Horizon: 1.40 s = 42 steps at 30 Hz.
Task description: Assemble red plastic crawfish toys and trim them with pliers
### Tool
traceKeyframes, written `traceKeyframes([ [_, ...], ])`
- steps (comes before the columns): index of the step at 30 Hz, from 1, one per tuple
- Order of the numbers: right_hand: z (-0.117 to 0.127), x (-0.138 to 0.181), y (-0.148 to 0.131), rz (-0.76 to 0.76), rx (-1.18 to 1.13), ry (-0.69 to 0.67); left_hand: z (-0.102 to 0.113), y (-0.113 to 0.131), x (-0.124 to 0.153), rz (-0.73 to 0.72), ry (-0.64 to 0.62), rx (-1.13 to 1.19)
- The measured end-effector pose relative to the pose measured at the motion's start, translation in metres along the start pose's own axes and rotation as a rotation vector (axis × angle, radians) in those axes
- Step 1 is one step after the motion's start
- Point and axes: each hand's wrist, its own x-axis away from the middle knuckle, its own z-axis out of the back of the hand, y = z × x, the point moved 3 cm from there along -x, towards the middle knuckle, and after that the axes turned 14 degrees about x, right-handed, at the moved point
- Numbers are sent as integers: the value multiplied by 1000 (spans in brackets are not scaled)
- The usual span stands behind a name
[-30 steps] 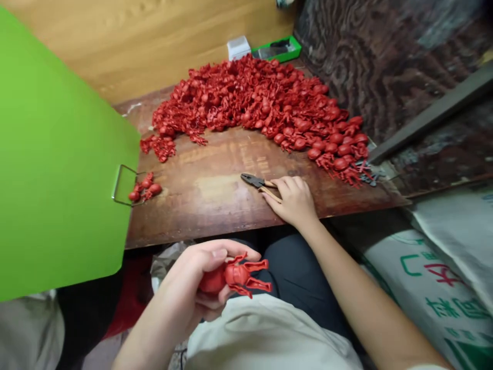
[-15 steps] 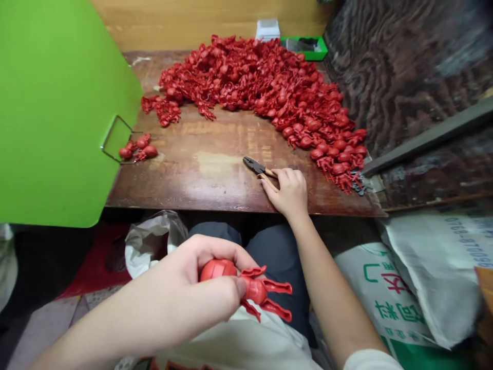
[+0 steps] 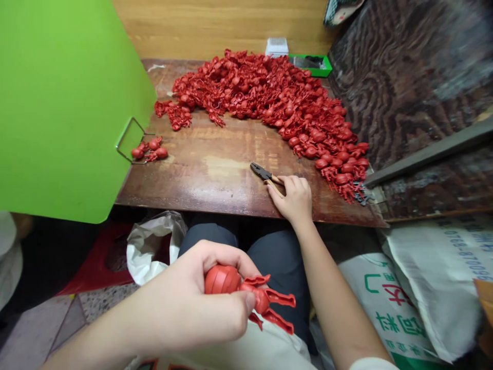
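Close to the camera, above my lap, my left hand grips a red plastic figure with a round head and thin arms and legs. Its head lies toward my palm and the legs point right; part of the body is hidden by my thumb. My right hand is at the table's front edge, wrapped round the handles of a pair of pliers. The pliers lie at the tabletop with their dark jaws pointing left and away. A big heap of similar red figures curves across the back and right of the table.
A green board stands at the left, with a wire handle and a few red figures beside it. A green tray and white stack sit behind the heap. Printed sacks lie at lower right; a white bag hangs below the table's edge.
The whole view has shifted slightly, so the table appears a little lower and to the right. Both hands keep their holds on the red figure and the pliers.
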Motion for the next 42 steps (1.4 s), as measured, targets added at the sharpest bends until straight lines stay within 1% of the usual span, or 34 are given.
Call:
traceKeyframes([
  [2, -1, 0, 0, 2, 1, 5, 1, 1, 0, -26, 17, -21],
  [4, -1, 1, 1, 3, -1, 9, 2, 0, 0, -17, 12, -37],
  [10, -2, 2, 2, -5, 2, 0, 7, -8, -6, -9, -75, -46],
  [14, -3, 1, 2, -9, -13, -21, 12, -8, -7, -5, -92, -35],
  [15, -3, 1, 2, -11, -17, -27, 13, -6, -7, -4, -118, -26],
  [18, -3, 1, 3, -13, -21, -35, 9, -1, -8, 42, -280, 17],
  [20, -4, 1, 4, -10, -16, -29, 8, 0, -9, 58, -321, 34],
  [23, -5, 1, 4, -6, -6, -17, 7, -1, -12, 45, -286, 19],
  [25, -6, 2, 5, -4, 3, -15, 5, -3, -13, 50, -287, 8],
  [30, -6, 2, 5, -6, -2, -18, 1, -1, -15, 51, -321, 24],
  [35, -5, 1, 4, -14, -16, -43, -1, 3, -9, 105, -370, 20],
  [42, -2, 0, 2, -19, 2, -43, 6, -1, -7, 110, -305, -36],
])
